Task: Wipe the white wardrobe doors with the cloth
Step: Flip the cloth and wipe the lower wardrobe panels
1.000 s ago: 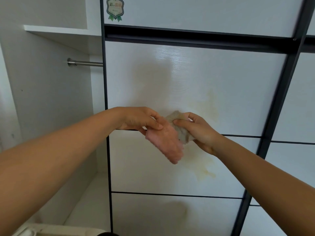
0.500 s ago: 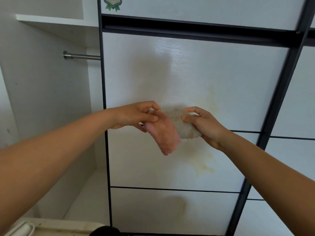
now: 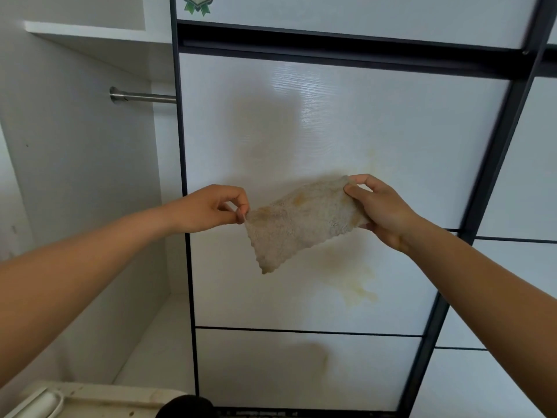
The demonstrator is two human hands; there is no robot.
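Cloth spread wide between two hands, right in front of the stained door.

Left hand (image 3: 211,208) pinches one corner and right hand (image 3: 382,212) grips the opposite edge, so the hands are apart with the cloth (image 3: 301,218) taut in the air before the wardrobe door (image 3: 331,122). It shows yellowish soiling, so folding to a cleaner face and then pressing flat looks wise. A yellow stain (image 3: 358,291) waits just below on the glossy white panel, and a dark frame (image 3: 482,176) borders it. The open bay on the left holds a hanging rail (image 3: 144,97) and a shelf (image 3: 90,33).

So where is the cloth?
Head view, centre: the cloth is stretched between the left hand and right hand, before the stained white wardrobe door.
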